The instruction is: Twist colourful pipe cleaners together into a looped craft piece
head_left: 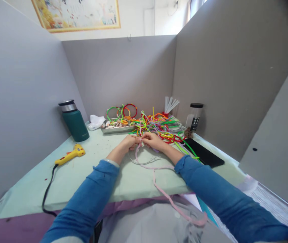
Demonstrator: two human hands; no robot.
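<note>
My left hand point(130, 141) and my right hand point(151, 140) meet over the middle of the table, fingertips nearly touching. Both pinch a pink fuzzy strip point(137, 158) between them. From there the strip loops down over the cloth, and a pink length point(167, 196) hangs over the table's front edge onto the grey lap. A thin grey wire point(147, 163) curves beside the loop below my hands. Just behind my hands lies a heap of coloured fuzzy stems point(159, 123). Fine detail at the fingertips is too small to make out.
Left: a green bottle point(75, 125) and a yellow glue gun point(70, 155) with a black cord. Back: a metal tray point(118, 129) of shells, coloured rings point(130, 110), white sticks point(170, 105). Right: a clear bottle point(194, 118) and black slab point(204, 155). Grey partitions surround the table.
</note>
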